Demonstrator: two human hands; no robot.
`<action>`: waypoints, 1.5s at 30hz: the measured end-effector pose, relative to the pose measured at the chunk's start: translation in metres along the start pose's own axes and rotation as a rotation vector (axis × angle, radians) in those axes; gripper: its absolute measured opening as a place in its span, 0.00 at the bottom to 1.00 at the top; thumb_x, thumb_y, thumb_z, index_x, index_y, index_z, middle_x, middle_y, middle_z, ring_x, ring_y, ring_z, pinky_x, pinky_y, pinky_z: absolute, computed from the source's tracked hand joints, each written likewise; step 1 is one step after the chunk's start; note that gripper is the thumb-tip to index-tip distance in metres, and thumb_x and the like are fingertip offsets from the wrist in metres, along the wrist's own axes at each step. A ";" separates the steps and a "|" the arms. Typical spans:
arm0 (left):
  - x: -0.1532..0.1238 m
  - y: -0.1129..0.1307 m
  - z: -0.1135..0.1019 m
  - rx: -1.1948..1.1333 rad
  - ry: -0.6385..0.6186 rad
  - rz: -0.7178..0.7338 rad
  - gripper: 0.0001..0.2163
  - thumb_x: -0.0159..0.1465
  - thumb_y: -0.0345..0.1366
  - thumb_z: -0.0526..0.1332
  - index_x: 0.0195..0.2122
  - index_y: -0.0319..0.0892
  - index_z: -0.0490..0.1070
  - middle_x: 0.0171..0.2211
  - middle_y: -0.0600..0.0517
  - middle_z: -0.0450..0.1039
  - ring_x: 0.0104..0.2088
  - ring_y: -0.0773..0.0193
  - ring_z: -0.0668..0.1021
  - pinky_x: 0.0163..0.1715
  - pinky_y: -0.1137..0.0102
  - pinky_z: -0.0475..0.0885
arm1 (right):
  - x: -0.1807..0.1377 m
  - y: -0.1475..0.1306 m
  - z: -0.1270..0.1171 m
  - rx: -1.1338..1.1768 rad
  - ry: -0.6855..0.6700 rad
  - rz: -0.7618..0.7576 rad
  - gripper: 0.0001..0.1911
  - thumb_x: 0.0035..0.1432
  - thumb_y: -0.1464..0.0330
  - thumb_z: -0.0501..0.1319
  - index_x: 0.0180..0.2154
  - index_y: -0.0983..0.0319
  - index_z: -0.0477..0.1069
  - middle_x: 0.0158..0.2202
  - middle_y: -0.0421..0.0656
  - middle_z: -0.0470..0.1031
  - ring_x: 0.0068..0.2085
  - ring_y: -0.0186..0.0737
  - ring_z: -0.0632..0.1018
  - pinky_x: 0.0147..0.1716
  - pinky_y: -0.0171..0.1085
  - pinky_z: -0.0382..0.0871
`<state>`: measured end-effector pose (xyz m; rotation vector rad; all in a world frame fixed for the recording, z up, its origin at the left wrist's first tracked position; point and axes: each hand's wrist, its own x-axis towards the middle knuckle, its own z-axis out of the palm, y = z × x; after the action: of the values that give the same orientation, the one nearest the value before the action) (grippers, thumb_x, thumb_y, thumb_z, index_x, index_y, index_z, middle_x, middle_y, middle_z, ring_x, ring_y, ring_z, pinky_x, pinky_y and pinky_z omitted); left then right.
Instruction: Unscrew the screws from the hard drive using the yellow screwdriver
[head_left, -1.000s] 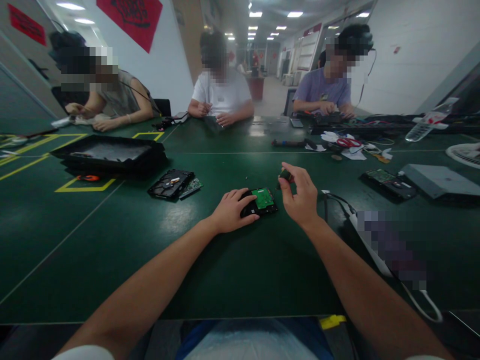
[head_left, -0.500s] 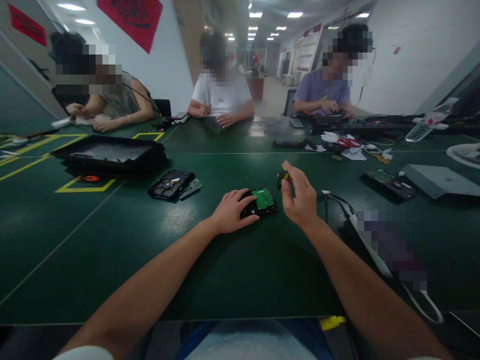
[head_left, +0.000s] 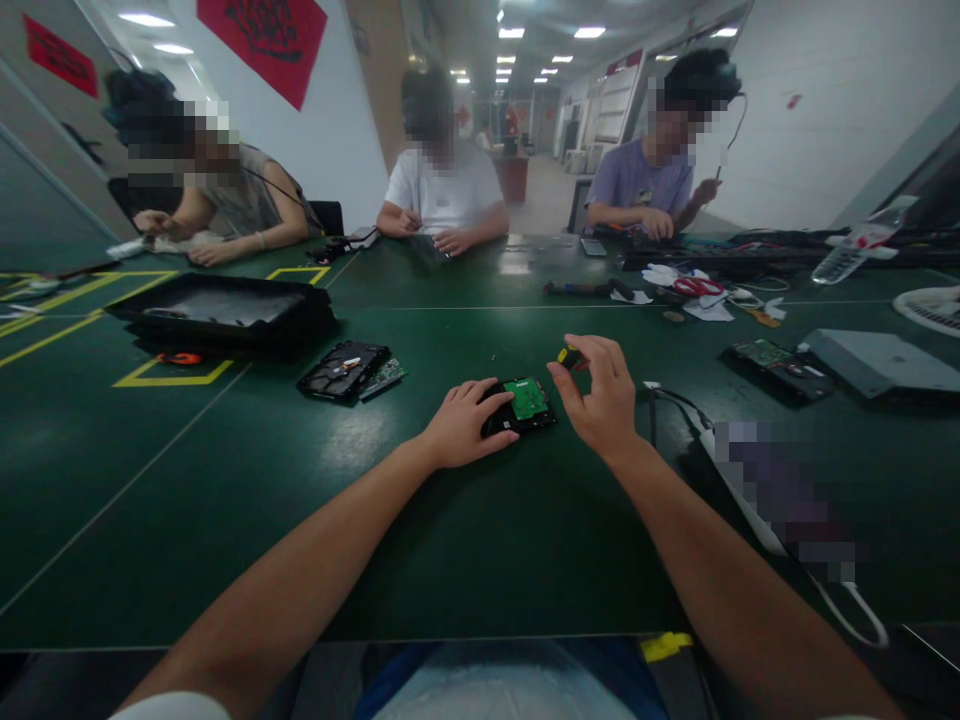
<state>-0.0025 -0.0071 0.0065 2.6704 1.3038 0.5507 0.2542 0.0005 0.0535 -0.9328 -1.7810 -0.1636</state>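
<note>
In the head view a black hard drive [head_left: 497, 420] with a green circuit board [head_left: 529, 398] lies on the table. My left hand [head_left: 469, 425] grips it from the left, fingers over its top and thumb along the near edge. Between the thumb and fingers of my right hand [head_left: 600, 393] is the black and yellow handle of a screwdriver [head_left: 568, 356]. Its thin shaft slants down toward the drive's right end; whether the tip touches is too small to tell.
Left of the drive lie another opened drive [head_left: 345, 370] and a loose circuit board [head_left: 384, 380]. A black tray [head_left: 225, 305] stands farther left. At right are a third drive [head_left: 780, 370], a grey box [head_left: 885, 360] and a cabled white device [head_left: 742, 490]. Three people sit opposite.
My right fingers have shifted on the screwdriver handle, more of which now shows. My left hand and the drive stay put. The person at the right has raised one hand.
</note>
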 end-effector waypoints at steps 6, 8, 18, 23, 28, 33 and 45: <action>0.000 0.000 0.000 -0.004 0.004 0.000 0.34 0.69 0.61 0.60 0.71 0.48 0.66 0.71 0.39 0.61 0.68 0.38 0.66 0.66 0.43 0.63 | 0.001 0.000 -0.001 0.028 -0.030 -0.040 0.21 0.74 0.65 0.56 0.65 0.53 0.67 0.57 0.50 0.76 0.56 0.53 0.78 0.55 0.55 0.78; 0.000 -0.001 0.001 -0.001 0.002 -0.001 0.35 0.69 0.61 0.60 0.71 0.47 0.65 0.71 0.38 0.60 0.68 0.37 0.66 0.66 0.43 0.63 | 0.001 -0.003 -0.001 0.046 -0.046 -0.063 0.22 0.75 0.67 0.54 0.67 0.53 0.65 0.60 0.50 0.75 0.59 0.53 0.78 0.57 0.55 0.76; 0.000 -0.001 0.001 0.013 0.004 0.006 0.35 0.69 0.60 0.61 0.71 0.46 0.66 0.71 0.37 0.61 0.68 0.37 0.66 0.66 0.42 0.63 | -0.001 0.000 0.001 0.015 0.001 -0.049 0.20 0.75 0.65 0.56 0.65 0.53 0.68 0.57 0.51 0.75 0.56 0.52 0.78 0.53 0.53 0.79; 0.000 0.000 0.000 0.023 -0.002 0.005 0.35 0.70 0.60 0.60 0.71 0.45 0.66 0.71 0.37 0.61 0.68 0.37 0.66 0.65 0.42 0.63 | -0.001 0.000 0.001 0.004 0.001 -0.047 0.22 0.75 0.64 0.56 0.67 0.53 0.66 0.59 0.51 0.74 0.58 0.53 0.78 0.55 0.54 0.78; 0.000 0.000 0.001 0.024 -0.005 0.003 0.35 0.70 0.60 0.60 0.71 0.45 0.66 0.71 0.37 0.61 0.68 0.36 0.66 0.65 0.42 0.63 | 0.001 0.000 -0.002 -0.030 0.067 -0.047 0.17 0.72 0.63 0.63 0.60 0.54 0.73 0.51 0.50 0.75 0.50 0.50 0.79 0.47 0.50 0.81; 0.000 -0.001 0.002 0.028 0.001 0.005 0.35 0.70 0.61 0.59 0.71 0.46 0.65 0.71 0.37 0.61 0.68 0.37 0.66 0.66 0.43 0.63 | 0.001 -0.001 0.000 0.005 -0.006 -0.093 0.22 0.76 0.68 0.54 0.67 0.54 0.65 0.60 0.50 0.75 0.60 0.52 0.77 0.60 0.55 0.75; 0.000 -0.002 0.003 0.010 0.015 0.001 0.35 0.69 0.60 0.61 0.71 0.47 0.66 0.71 0.38 0.61 0.68 0.36 0.66 0.65 0.42 0.63 | -0.001 0.001 0.001 0.032 0.002 -0.052 0.21 0.75 0.66 0.55 0.66 0.53 0.66 0.58 0.50 0.75 0.57 0.53 0.78 0.57 0.56 0.77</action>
<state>-0.0025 -0.0056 0.0030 2.6805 1.3120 0.5676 0.2538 0.0017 0.0521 -0.8630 -1.8017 -0.1689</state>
